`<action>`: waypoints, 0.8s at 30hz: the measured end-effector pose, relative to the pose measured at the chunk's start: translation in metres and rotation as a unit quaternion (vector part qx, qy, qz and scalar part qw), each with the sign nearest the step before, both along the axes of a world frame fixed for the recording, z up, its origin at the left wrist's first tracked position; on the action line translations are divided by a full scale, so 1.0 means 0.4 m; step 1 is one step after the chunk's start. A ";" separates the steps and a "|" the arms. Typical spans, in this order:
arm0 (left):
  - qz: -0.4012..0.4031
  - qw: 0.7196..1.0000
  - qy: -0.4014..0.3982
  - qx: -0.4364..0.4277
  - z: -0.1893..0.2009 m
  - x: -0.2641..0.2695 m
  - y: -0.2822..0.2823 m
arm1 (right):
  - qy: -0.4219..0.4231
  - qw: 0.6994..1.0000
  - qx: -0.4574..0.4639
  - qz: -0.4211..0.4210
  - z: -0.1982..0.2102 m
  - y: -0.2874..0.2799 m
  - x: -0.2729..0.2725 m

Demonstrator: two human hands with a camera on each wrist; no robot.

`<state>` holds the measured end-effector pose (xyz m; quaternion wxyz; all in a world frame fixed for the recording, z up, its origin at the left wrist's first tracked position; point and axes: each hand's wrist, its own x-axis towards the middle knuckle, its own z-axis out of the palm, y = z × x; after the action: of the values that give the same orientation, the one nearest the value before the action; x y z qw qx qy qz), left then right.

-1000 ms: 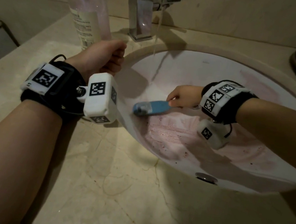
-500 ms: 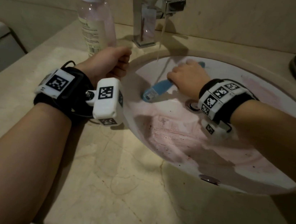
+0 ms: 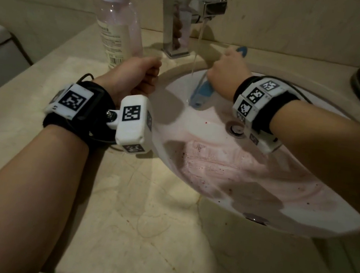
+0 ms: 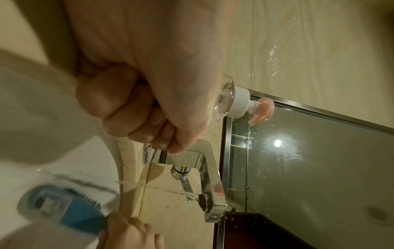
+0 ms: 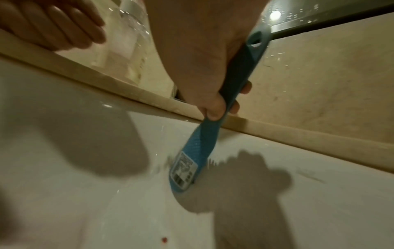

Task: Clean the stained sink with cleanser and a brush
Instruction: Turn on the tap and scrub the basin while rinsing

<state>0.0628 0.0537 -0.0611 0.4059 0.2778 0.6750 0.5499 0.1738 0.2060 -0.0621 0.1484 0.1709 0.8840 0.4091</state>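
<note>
The right hand (image 3: pixel 225 73) has its grip clamped round the blue brush (image 5: pixel 193 161), thumb pressing the handle, bristles down on the far wall of the sink (image 3: pixel 295 229) just under the running water (image 3: pixel 196 53). A second ago the brush worked low in the bowl near the pink stain; it has since climbed to the far rim below the tap (image 3: pixel 185 22), which suggests the scrubbing is spreading outward while the pink film and dark specks on the near slope remain to be done. The left hand (image 3: pixel 136 78) is curled in a fist on the desk (image 3: pixel 138 234) at the sink's left rim, where it also was a second ago; it seems to hold nothing, though the wrist view is too close to be sure. The cleanser bottle (image 3: pixel 117 29) stands upright at the desk's far edge, just behind that fist. The drain (image 3: pixel 235 128) sits beside the right wrist. The tap overhangs the brush's path.
</note>
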 end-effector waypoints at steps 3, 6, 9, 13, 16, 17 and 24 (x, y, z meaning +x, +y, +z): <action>0.009 1.000 0.005 -0.003 0.001 0.004 -0.001 | 0.062 0.988 0.071 0.123 -0.003 -0.054 -0.039; 0.012 1.000 0.020 -0.003 0.002 0.010 -0.002 | 0.059 0.967 0.092 0.230 0.000 -0.033 -0.060; -0.001 1.000 0.008 -0.003 0.003 0.007 -0.004 | 0.056 0.978 0.108 0.172 0.022 -0.033 -0.045; -0.007 1.000 0.006 -0.005 0.003 0.003 -0.005 | -0.030 0.998 0.041 0.047 0.018 0.011 -0.028; -0.010 1.000 -0.009 -0.007 0.004 0.003 -0.003 | -0.008 0.994 0.047 0.098 -0.010 0.004 -0.041; -0.009 1.000 -0.015 -0.007 0.005 0.004 -0.002 | 0.003 0.992 0.065 0.105 -0.019 -0.013 -0.047; -0.015 1.000 -0.009 -0.012 0.002 0.000 -0.002 | 0.083 0.983 -0.068 0.149 -0.028 -0.008 -0.040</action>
<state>0.0627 0.0528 -0.0604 0.4231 0.2779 0.6742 0.5378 0.1576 0.2029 -0.0734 0.0231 0.0603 0.9346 0.3498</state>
